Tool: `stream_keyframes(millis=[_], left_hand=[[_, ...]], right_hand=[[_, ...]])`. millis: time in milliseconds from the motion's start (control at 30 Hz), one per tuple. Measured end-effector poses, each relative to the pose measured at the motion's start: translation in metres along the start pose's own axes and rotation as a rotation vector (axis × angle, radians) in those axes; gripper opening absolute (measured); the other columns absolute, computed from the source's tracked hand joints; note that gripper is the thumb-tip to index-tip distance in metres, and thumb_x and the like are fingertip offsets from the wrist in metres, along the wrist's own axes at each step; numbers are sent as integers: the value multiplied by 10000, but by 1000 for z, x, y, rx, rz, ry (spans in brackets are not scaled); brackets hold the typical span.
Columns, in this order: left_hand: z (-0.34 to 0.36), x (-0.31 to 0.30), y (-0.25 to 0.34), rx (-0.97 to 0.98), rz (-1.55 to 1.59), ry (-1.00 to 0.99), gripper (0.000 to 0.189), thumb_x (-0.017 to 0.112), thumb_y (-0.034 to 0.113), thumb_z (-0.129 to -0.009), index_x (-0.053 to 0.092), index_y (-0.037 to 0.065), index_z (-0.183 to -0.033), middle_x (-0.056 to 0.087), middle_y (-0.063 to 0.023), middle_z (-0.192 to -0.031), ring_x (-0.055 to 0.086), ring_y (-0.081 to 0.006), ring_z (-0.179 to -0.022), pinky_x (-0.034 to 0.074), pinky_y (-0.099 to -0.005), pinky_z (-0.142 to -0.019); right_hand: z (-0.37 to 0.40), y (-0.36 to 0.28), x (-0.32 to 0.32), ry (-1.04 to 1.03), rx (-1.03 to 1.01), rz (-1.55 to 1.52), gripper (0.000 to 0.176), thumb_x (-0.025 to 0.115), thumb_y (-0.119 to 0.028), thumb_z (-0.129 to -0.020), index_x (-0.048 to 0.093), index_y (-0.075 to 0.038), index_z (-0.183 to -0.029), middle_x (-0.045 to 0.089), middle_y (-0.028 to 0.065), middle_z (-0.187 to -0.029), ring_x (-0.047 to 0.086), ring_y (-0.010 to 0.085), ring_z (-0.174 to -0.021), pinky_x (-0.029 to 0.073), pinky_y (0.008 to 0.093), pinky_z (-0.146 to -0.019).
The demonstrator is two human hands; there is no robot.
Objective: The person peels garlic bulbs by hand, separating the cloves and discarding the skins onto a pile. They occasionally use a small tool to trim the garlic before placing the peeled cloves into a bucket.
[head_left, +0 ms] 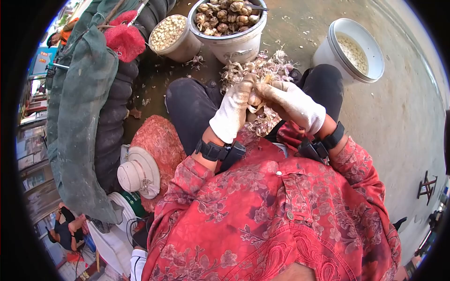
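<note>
Both my hands wear pale knitted gloves with soiled fingers and meet above my knees. Between them is a garlic bulb (pixel 254 100), its papery skin partly loose. My left hand (pixel 236 105) is closed on the bulb's left side. My right hand (pixel 297 104) is closed around its right side, thumb and fingers pinching near the top. The fingers hide part of the bulb. Below and beyond the hands, a heap of garlic skins (pixel 272 65) lies on the ground between my legs.
A white bucket of brownish garlic bulbs (pixel 227 47) stands ahead, beside a bucket of peeled cloves (pixel 176 49). To the right, a white bucket (pixel 323 54) holds cloves in liquid. A hat (pixel 136 173) rests on a red sack (pixel 157 136) at left, near stacked tyres (pixel 119 93).
</note>
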State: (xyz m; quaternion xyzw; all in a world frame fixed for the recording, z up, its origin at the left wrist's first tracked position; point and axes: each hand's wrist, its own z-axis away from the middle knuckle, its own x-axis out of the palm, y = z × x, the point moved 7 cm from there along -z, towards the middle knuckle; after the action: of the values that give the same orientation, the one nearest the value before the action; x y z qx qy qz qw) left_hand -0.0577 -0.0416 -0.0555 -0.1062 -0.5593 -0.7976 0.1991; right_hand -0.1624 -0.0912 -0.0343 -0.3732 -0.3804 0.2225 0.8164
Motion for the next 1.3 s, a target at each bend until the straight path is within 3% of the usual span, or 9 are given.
stream_keyframes(millis=[200, 367, 433, 500, 667, 800, 933, 1067, 1300], left_hand=[[6, 7, 3, -170, 67, 179, 365, 431, 510, -956, 543, 166, -1009, 490, 31, -713, 508, -87, -570, 369, -180, -445], [-5, 7, 2, -93, 191, 72, 382, 412, 481, -968, 555, 130, -1016, 543, 8, -753, 560, -114, -634, 448, -216, -527], [-9, 0, 11, -40, 240, 229, 348, 404, 408, -985, 557, 95, -987, 545, 6, -739, 559, -104, -669, 454, -228, -577], [-19, -11, 4, 62, 250, 83, 295, 428, 357, -990, 537, 83, -969, 520, 8, -728, 510, -103, -641, 445, -238, -577], [-28, -29, -11, -7, 363, 6, 357, 396, 385, -999, 484, 60, -1116, 636, -113, -889, 546, -111, -624, 522, -282, -595], [-33, -39, -15, 64, 411, 100, 299, 434, 387, -989, 491, 95, -1017, 560, -43, -749, 448, -96, -556, 466, -254, -512], [-26, -33, -6, 172, 262, 44, 328, 430, 435, -981, 498, 115, -997, 494, 18, -710, 446, -82, -602, 415, -235, -558], [-21, -33, 1, 185, 106, 145, 394, 553, 472, -924, 520, 87, -850, 482, 18, -731, 464, -90, -651, 417, -234, -612], [-22, -40, 0, 255, -80, 164, 418, 514, 465, -944, 565, 51, -969, 535, 17, -737, 499, -69, -647, 422, -225, -582]], right_hand=[[4, -2, 5, 20, -23, 43, 291, 577, -268, -945, 630, -5, -1057, 668, 35, -953, 610, 95, -864, 483, 227, -775], [0, 2, 11, -28, -214, 214, 334, 612, -308, -924, 664, 4, -1030, 685, 16, -920, 620, 107, -794, 496, 261, -743], [3, 2, 13, -5, -280, 658, 351, 659, -369, -877, 675, -67, -1055, 697, 57, -864, 632, 121, -746, 494, 276, -712], [4, 2, 15, -8, -304, 1021, 356, 683, -394, -842, 669, -144, -1095, 676, 116, -863, 643, 170, -737, 495, 299, -706], [3, -3, 1, 53, -298, 909, 310, 679, -303, -856, 658, -112, -1100, 684, 116, -886, 655, 189, -765, 497, 306, -714], [-3, -16, -26, 276, -134, 871, 369, 612, -347, -907, 640, -42, -1113, 673, 81, -867, 594, 113, -787, 482, 284, -726], [-13, 0, -17, 211, -85, 353, 405, 558, -384, -941, 632, -36, -1134, 665, 19, -907, 548, 58, -823, 464, 247, -727], [-14, -1, -4, 160, -96, 469, 371, 528, -340, -961, 623, -36, -1152, 669, 5, -924, 558, 68, -819, 466, 244, -736], [-13, -11, -2, 213, -197, 810, 333, 512, -338, -965, 660, -74, -1103, 693, 38, -922, 619, 116, -845, 481, 279, -791]])
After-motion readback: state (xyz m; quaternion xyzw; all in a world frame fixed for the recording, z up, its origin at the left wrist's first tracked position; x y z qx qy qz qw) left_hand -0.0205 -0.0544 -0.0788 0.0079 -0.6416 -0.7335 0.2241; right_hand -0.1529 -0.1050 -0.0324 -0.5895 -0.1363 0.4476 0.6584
